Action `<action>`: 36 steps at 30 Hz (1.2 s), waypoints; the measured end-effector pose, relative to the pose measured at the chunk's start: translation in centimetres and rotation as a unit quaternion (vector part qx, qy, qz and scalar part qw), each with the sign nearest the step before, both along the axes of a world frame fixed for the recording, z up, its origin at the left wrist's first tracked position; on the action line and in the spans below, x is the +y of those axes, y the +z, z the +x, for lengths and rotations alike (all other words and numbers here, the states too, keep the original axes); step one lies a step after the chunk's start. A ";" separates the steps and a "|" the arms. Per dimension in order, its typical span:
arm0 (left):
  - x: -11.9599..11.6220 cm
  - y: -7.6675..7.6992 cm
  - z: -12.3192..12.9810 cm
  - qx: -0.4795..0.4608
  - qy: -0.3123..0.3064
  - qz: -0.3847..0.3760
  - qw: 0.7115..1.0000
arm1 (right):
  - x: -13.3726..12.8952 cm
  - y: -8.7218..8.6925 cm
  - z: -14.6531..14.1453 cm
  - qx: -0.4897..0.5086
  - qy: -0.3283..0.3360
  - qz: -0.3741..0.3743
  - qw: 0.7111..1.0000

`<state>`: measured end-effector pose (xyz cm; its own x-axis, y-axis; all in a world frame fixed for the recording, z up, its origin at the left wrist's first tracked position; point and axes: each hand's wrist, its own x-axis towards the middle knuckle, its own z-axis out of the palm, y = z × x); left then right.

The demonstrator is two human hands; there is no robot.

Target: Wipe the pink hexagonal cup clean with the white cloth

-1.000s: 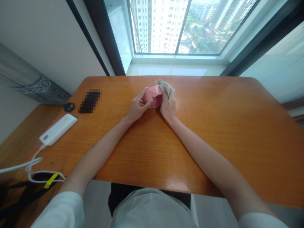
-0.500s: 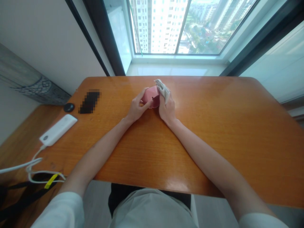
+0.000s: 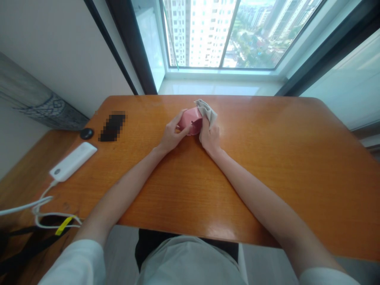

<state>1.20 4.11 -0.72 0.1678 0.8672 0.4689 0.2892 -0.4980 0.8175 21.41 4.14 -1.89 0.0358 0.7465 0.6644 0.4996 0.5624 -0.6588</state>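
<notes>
Near the far middle of the table, a small pink object (image 3: 190, 116), rounded and box-like with a dark mark or notch on its near side, is gripped by my left hand (image 3: 172, 133). The left thumb lies along its near face and the fingers go round its left side. My right hand (image 3: 210, 138) is closed on a light grey cloth (image 3: 208, 112), which sticks up above the fingers and touches the right side of the pink object. The exact kind of the pink object cannot be made out.
On the left of the wooden table (image 3: 267, 166) lie a white power strip (image 3: 73, 161) with a cable, a round black object (image 3: 86, 133) and a blurred-out dark rectangle (image 3: 112, 127). A black strap with a yellow tag (image 3: 64, 225) sits at the near left. A window stands beyond the far edge.
My right hand has turned slightly, and the cloth has shifted a little to the right and spread wider. The pink object has moved slightly right in my left hand.
</notes>
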 end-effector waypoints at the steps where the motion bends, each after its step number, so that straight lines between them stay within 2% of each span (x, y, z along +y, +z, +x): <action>1: 0.0 -0.1 -0.1 0.000 0.000 0.002 1.000 | -0.5 0.3 -0.1 -0.024 0.001 0.008 1.000; 5: 0.4 -0.6 -0.4 -0.002 -0.012 0.024 1.000 | -3.0 1.9 -0.6 -0.168 0.030 0.066 0.983; 7: 0.5 -0.7 -0.4 -0.003 -0.013 0.026 1.000 | -3.1 2.0 -0.7 -0.183 0.037 0.067 0.980; 12: 0.0 0.1 0.0 0.001 0.007 0.001 1.000 | -0.2 0.5 -0.2 0.002 0.008 -0.008 1.000; 14: -0.1 0.2 0.0 0.000 0.004 -0.006 1.000 | 0.2 0.3 0.0 0.033 0.007 -0.028 0.999; 16: -0.1 0.2 -0.1 -0.005 0.004 -0.010 1.000 | -0.4 0.7 0.0 -0.002 0.013 -0.009 1.000; 20: 0.3 -0.3 -0.2 -0.006 -0.008 0.004 1.000 | -2.7 1.8 -0.5 -0.149 0.028 0.058 0.987; 22: 0.3 -0.4 -0.2 -0.004 -0.006 0.007 1.000 | -2.7 1.8 -0.5 -0.166 0.023 0.062 0.984; 27: 0.0 0.2 0.0 0.002 0.005 -0.007 1.000 | 0.1 0.2 0.1 0.009 -0.002 -0.006 1.000; 29: -0.1 0.3 0.0 0.004 0.003 -0.009 1.000 | 0.4 0.2 0.3 0.037 -0.002 -0.028 0.999; 32: 0.0 0.0 -0.2 -0.001 0.006 -0.002 1.000 | -1.2 1.1 0.0 -0.055 0.002 0.012 0.998; 34: 0.2 -0.3 -0.3 -0.003 0.002 0.014 1.000 | -2.7 1.9 -0.4 -0.141 0.020 0.056 0.988; 36: 0.4 -0.4 -0.3 -0.001 -0.003 0.025 1.000 | -3.4 2.4 -0.8 -0.180 0.032 0.079 0.980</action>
